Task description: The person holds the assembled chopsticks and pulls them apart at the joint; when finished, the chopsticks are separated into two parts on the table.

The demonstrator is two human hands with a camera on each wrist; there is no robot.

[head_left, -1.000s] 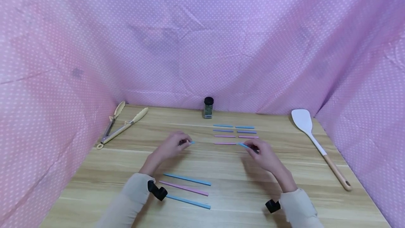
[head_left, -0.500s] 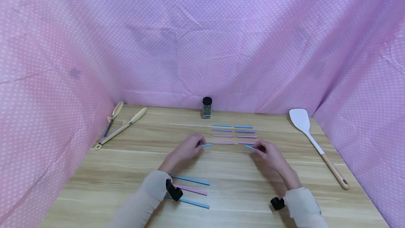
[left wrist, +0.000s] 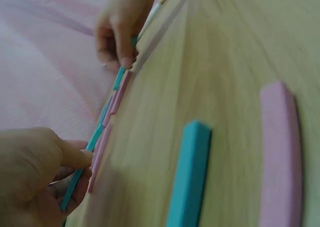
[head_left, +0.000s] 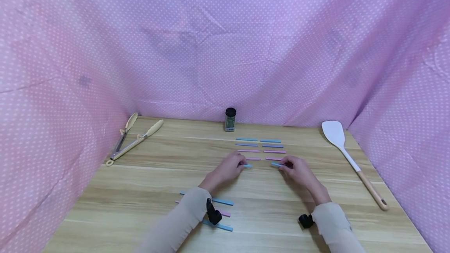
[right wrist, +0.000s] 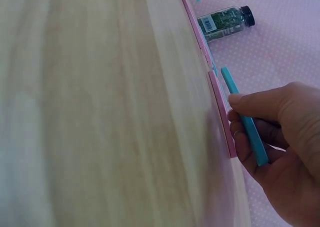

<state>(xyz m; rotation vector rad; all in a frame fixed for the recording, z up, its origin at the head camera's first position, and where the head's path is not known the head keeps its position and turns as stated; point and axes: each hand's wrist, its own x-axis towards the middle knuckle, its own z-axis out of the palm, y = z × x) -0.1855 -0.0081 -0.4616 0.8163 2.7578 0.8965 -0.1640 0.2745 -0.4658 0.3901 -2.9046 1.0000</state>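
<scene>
A person's left hand [head_left: 228,167] and right hand [head_left: 297,170] work side by side over a wood-grain worktop [head_left: 267,221], each pinching a short stick between thumb and fingers. The left-hand blue stick [head_left: 249,166] and the right-hand blue stick [right wrist: 250,129] sit just nearer the person than a left pink stick [head_left: 254,159] and a right pink stick [right wrist: 221,114], lying end to end with a gap between; whether either held stick touches the surface cannot be told. Behind, three more pairs line up in two columns: a pink pair [head_left: 274,152], a violet pair [head_left: 272,146] and, farthest, a light-blue pair [head_left: 270,141]. A black-capped bottle [head_left: 230,121] stands behind the columns. In the foreground, the left sleeve [head_left: 190,210] partly covers a longer far blue stick [head_left: 223,202], a long pink stick [head_left: 225,214] and a near blue stick [head_left: 225,228]. Spread tongs [head_left: 131,146] lie at left, a white spatula [head_left: 334,132] with a wooden handle at right, before a pink dotted cloth [head_left: 225,50].
</scene>
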